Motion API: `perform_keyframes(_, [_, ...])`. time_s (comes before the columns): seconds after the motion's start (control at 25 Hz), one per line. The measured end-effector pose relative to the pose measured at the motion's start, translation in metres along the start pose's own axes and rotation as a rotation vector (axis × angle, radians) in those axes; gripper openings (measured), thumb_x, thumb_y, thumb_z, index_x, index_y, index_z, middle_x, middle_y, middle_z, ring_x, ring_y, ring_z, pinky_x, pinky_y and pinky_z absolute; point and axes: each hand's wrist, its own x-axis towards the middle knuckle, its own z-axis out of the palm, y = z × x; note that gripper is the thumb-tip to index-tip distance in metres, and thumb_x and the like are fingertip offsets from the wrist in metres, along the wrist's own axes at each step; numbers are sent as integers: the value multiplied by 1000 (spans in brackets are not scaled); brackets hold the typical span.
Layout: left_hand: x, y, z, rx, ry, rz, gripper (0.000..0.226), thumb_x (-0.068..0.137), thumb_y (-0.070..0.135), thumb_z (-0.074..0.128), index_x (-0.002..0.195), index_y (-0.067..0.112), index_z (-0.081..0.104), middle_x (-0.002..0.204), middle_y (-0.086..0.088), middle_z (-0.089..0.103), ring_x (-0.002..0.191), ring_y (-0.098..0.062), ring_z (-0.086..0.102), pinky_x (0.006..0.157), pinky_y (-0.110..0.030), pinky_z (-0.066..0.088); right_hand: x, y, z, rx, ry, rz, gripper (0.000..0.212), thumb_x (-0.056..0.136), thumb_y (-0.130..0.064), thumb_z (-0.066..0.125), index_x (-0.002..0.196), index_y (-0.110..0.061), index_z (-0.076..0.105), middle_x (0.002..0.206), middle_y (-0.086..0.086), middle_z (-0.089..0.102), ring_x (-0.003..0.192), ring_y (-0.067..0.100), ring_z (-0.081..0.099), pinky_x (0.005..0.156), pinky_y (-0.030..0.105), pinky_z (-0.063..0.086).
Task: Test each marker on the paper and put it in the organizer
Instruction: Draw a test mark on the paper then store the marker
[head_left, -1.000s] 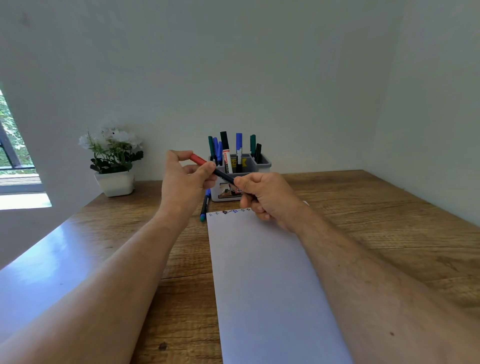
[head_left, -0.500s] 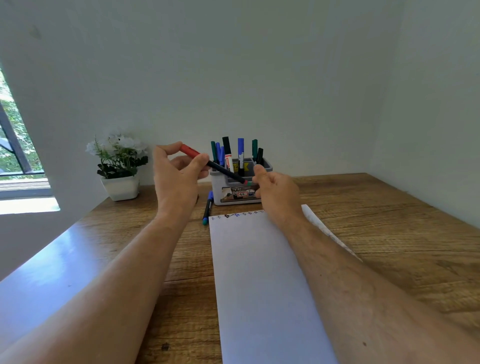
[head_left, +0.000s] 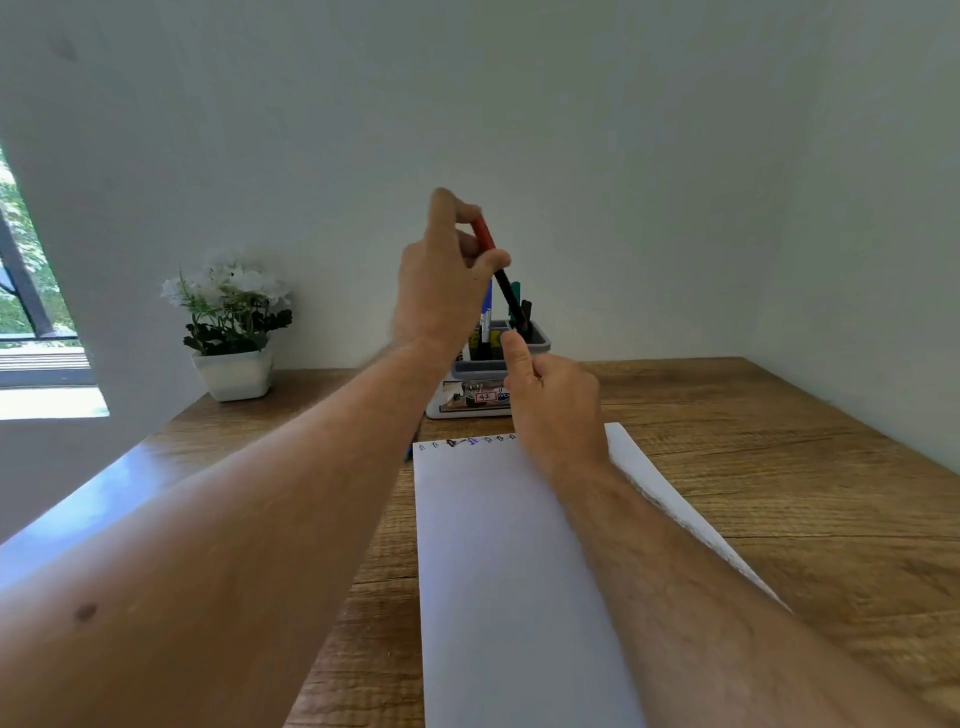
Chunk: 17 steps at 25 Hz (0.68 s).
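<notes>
Right, left hand (head_left: 441, 280) pinches the marker (head_left: 500, 275) near its red cap end, thumb on top, fingers curled round the slim black barrel. Marker is tilted, cap up and left, its lower end down inside a right-side compartment of the organizer (head_left: 488, 369). Organizer: boxy white plastic body, grey rim, printed label on the front face, standing on the counter (head_left: 779, 467) just behind the paper's far edge. Other markers stand upright in it: a blue one and a green one show, the rest hidden behind the left hand. Right hand (head_left: 556, 400) hovers just in front of the organizer, index finger extended toward its rim, other fingers loosely curled, holding nothing. Paper (head_left: 509, 571): smooth white sheet, long rectangle, flat on the counter in front of the organizer, a row of small ink marks along its far edge. Counter is wood-grain, matte brown. Left of the organizer: white flowers in a squat white square pot (head_left: 234, 371).
</notes>
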Motion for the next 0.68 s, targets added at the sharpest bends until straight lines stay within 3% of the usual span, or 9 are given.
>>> perform_keyframes(0.2, [-2, -15, 24, 265, -273, -62, 37, 84, 21, 75, 110, 25, 49, 77, 8, 65, 70, -7, 64, 65, -30, 53, 1, -1, 1, -9, -9, -2, 65, 96, -63, 32, 65, -14, 62, 65, -3, 65, 54, 6, 59, 40, 13, 32])
perform_keyframes(0.36, [5, -16, 33, 460, -376, -91, 46, 87, 20, 71, 130, 24, 56, 102, -5, 71, 97, -21, 66, 90, -39, 53, 4, 1, 3, -11, -4, -17, 68, 96, -62, 32, 68, -10, 66, 66, 0, 67, 57, 9, 61, 44, 19, 37])
perform_keyframes(0.48, [10, -13, 32, 557, -375, -92, 50, 89, 16, 65, 137, 25, 53, 108, -5, 70, 103, -22, 64, 93, -45, 52, 5, 1, 2, -27, 2, -15, 68, 97, -61, 33, 68, -10, 66, 68, 1, 69, 59, 9, 62, 44, 18, 34])
perform_keyframes(0.56, [11, -9, 25, 515, -305, -133, 35, 90, 19, 67, 124, 24, 63, 105, -4, 71, 95, -20, 67, 87, -43, 56, 4, 1, 1, -20, 0, -12, 66, 97, -60, 34, 64, -11, 63, 68, 2, 69, 58, 9, 62, 44, 18, 33])
perform_keyframes(0.68, [5, -4, 5, 358, -159, -192, 8, 85, 23, 75, 90, 19, 70, 84, 2, 71, 77, -12, 69, 77, -37, 59, 4, -1, 0, -24, -18, -9, 65, 98, -58, 34, 61, -12, 61, 68, 2, 69, 57, 9, 62, 44, 17, 32])
